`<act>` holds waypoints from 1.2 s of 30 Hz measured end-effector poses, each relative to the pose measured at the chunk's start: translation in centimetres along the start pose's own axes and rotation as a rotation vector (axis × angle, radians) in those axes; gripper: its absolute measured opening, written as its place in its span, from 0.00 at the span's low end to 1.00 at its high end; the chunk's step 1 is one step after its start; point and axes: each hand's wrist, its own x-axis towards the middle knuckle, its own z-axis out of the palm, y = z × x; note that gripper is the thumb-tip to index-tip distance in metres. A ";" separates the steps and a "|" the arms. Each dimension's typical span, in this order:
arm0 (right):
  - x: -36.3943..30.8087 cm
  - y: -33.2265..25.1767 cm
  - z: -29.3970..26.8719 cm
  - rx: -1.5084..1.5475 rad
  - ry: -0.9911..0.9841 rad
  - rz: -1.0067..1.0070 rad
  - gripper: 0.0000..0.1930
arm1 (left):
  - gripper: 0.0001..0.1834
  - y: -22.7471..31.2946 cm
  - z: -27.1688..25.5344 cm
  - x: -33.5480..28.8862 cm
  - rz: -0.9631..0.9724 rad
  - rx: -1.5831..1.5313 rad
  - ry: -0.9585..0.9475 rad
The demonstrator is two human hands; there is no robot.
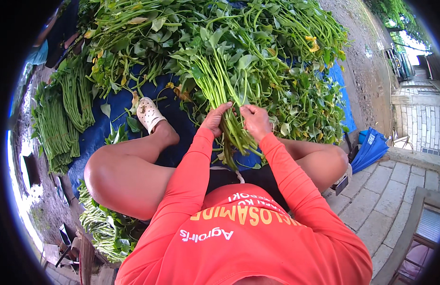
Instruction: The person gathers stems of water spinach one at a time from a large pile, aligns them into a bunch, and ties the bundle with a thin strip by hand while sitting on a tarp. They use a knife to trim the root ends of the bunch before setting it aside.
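Observation:
My left hand (213, 120) is wrapped round a bunch of water spinach (211, 78) near the lower part of its stems. The leafy tops point away from me and the cut ends hang toward my lap. Just to the right, my right hand (256, 122) has its fingers closed on a water spinach stem (244, 90) at the bunch's right edge. Its fingertips are partly hidden. Beyond both hands lies a big heap of loose leafy greens (286, 57), with a few yellowed leaves among them.
A blue tarp (170, 107) lies under the greens. Tied-looking bundles of long green stalks (53, 128) lie at the left, and more pale stems (103, 228) lie beside my left thigh. A folded blue umbrella (369, 149) rests at the right on paving (372, 199).

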 end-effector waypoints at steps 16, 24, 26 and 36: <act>-0.8 4.8 4.1 -0.164 -0.091 0.073 0.19 | 0.31 -0.7 0.0 -1.4 0.117 0.296 0.237; -0.5 -0.2 3.9 -0.078 0.016 -0.290 0.20 | 0.19 4.1 1.1 -4.5 0.497 0.357 0.328; 0.8 -1.2 1.7 -0.002 0.196 -0.391 0.18 | 0.21 7.6 0.8 -5.9 0.632 0.389 0.388; 19.8 -2.1 -9.9 -0.429 0.622 -0.357 0.13 | 0.11 12.9 4.9 -11.3 0.725 0.440 0.468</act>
